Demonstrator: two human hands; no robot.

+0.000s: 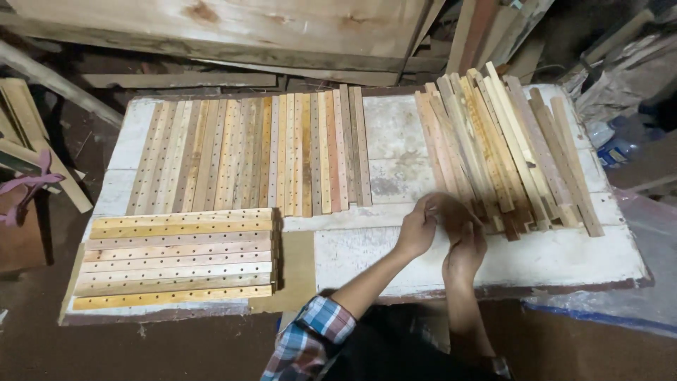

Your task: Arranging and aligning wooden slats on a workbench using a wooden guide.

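My left hand (416, 229) and my right hand (465, 247) meet over the white painted tabletop (367, 257), fingers curled against each other. Motion blur hides whether anything is between them. They sit right at the near ends of a loose pile of plain wooden strips (493, 148) on the table's right side. A row of wooden strips with drilled holes (247, 155) lies side by side at the back left. A second batch of holed strips (176, 257) lies crosswise at the front left corner. My left sleeve is plaid.
Large planks (233, 28) lean behind the table. Wooden frames and a pink strap (28, 183) are on the left. A plastic bottle (620, 148) and scrap wood lie at the right, with a clear plastic sheet (649, 282) by the table's right corner.
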